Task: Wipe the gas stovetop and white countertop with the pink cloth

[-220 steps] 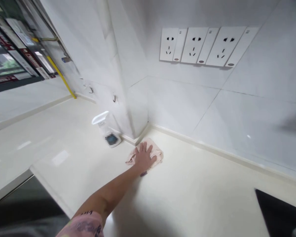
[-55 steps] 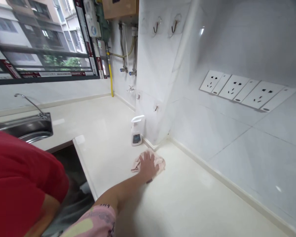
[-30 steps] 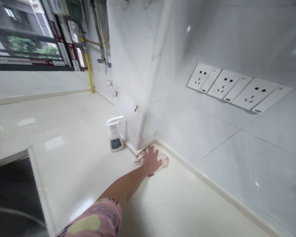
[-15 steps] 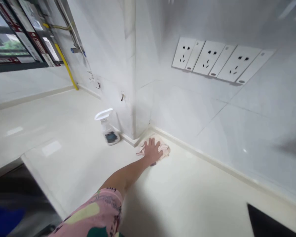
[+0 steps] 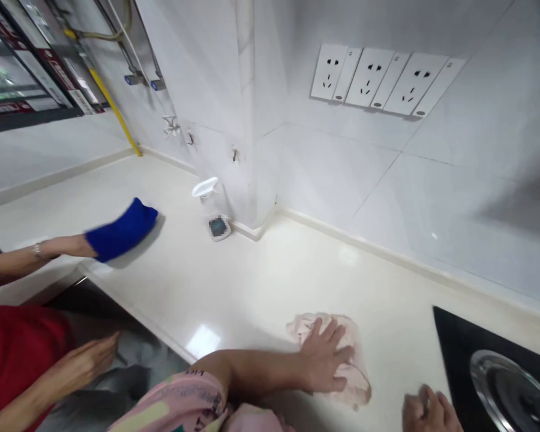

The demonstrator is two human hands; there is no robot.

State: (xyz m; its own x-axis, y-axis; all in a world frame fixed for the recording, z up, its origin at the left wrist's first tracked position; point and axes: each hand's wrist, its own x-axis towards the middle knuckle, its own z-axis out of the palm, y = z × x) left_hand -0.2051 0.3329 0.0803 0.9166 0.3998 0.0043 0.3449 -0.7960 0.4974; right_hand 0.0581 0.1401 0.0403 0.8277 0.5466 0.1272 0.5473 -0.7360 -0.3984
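My left hand lies palm down with fingers spread on a crumpled pale pink cloth, pressing it against the cream countertop. A pink patterned sleeve covers the upper part of that arm. At the bottom edge, my right hand is partly in view, its fingers curled together on the counter beside the black cooktop; its palm is hidden. A white spray bottle stands farther back by the wall corner, apart from both hands.
On the left, a co-worker in a red top has one hand inside a blue cloth or mitt over the counter. Their other hand hangs by the counter's front edge. Sockets, a yellow pipe and valves line the walls.
My left hand and the pink cloth have moved from the wall corner toward me and to the right. My right hand and the co-worker's arms have come into view.
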